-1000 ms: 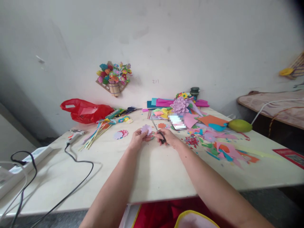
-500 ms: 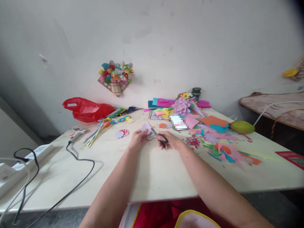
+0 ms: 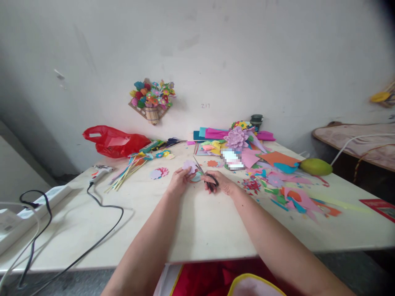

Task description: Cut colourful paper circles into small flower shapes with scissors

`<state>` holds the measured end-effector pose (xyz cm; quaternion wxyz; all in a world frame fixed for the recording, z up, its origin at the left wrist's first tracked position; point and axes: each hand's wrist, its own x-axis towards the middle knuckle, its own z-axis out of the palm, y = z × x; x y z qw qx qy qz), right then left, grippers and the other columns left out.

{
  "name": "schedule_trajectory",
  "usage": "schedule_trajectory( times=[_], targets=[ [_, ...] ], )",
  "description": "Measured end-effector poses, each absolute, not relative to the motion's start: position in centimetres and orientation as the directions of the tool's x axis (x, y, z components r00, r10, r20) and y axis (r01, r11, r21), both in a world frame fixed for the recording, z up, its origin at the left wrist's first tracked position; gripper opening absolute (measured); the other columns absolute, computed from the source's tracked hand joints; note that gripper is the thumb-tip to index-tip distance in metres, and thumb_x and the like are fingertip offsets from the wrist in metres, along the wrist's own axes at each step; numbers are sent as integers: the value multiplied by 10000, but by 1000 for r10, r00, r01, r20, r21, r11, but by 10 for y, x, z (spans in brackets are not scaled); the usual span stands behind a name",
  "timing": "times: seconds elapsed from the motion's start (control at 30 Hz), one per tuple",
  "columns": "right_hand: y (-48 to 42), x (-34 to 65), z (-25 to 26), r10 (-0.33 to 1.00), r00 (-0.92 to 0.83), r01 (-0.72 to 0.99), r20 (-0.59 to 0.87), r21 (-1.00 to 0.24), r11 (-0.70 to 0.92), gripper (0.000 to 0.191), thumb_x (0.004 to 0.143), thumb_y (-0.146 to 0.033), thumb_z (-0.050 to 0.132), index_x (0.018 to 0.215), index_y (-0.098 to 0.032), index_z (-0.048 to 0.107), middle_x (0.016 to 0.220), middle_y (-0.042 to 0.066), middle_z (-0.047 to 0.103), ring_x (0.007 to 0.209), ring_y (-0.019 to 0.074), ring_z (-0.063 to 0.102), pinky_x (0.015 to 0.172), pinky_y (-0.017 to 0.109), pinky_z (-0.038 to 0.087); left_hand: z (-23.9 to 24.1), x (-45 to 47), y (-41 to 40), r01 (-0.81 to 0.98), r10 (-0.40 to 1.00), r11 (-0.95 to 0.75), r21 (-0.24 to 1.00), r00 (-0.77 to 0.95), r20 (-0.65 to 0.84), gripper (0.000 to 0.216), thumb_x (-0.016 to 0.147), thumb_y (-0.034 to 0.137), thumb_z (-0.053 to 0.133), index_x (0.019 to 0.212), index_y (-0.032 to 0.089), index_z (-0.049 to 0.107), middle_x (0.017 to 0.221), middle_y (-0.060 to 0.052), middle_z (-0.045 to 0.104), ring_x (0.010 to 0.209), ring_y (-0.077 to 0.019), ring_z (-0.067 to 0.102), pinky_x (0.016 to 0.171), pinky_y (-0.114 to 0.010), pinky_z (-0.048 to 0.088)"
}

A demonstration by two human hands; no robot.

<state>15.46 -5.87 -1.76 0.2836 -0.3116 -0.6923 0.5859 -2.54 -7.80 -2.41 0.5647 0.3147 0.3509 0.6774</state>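
Note:
Between the fingers of my left hand [image 3: 181, 179] is a pale purple paper flower [image 3: 189, 166] with a scalloped edge. My right hand [image 3: 218, 182] is wrapped round the black handles of a pair of scissors [image 3: 210, 181]. Their blades point up and left, slightly parted, close to the flower's right side. A light blue piece [image 3: 196, 177] lies partly hidden between the two hands. Left of my left hand, cut flower shapes [image 3: 156, 174] in purple, pink and blue lie overlapped on the table. Just beyond the scissors sits an orange flower cutout [image 3: 212, 163].
Coloured scraps [image 3: 296, 197] spread over the right side near a green mango-like fruit [image 3: 316, 167]. A glue gun [image 3: 101, 174] with a black cord and a power strip [image 3: 43, 209] are at left. A red plastic bag [image 3: 117, 142] stands by the wall.
The whole view has shifted slightly. Both hands keep nearly the same place, and the blades look a little wider apart beside the purple flower.

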Motion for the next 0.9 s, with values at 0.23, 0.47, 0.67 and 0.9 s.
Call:
schedule_trajectory(
  times=[0.23, 0.47, 0.67, 0.9],
  targets=[
    [-60, 154, -18, 766, -642, 101, 38, -986, 134, 324, 781, -465, 586, 728, -153, 513, 562, -5, 611, 400, 81, 553, 314, 148, 317, -22, -22, -78, -574, 983, -111, 811, -181, 6, 43, 696, 79, 649, 723, 113, 651, 736, -54, 692, 689, -147, 667, 685, -252, 562],
    [-62, 150, -18, 778, -627, 97, 38, -987, 126, 318, 769, -463, 593, 735, -157, 515, 536, -25, 582, 382, 73, 532, 310, 146, 300, -23, -20, -78, -580, 988, -100, 808, -151, 14, 81, 665, 57, 667, 741, 85, 664, 762, -70, 695, 688, -138, 659, 648, -216, 557],
    [-63, 149, -18, 792, -609, 100, 49, -985, 138, 356, 751, -506, 599, 730, -163, 508, 530, -37, 569, 373, 69, 517, 308, 147, 291, -25, -21, -78, -538, 992, -88, 839, -124, 25, 119, 660, 75, 680, 778, 75, 675, 765, -80, 698, 668, -134, 650, 642, -218, 550],
    [-62, 150, -18, 785, -618, 113, 47, -982, 149, 362, 754, -514, 590, 721, -164, 506, 535, -33, 572, 379, 69, 519, 313, 150, 303, -25, -21, -78, -525, 992, -85, 847, -124, 22, 151, 636, 98, 707, 782, 82, 671, 767, -85, 701, 701, -155, 661, 668, -242, 554]
  ],
)
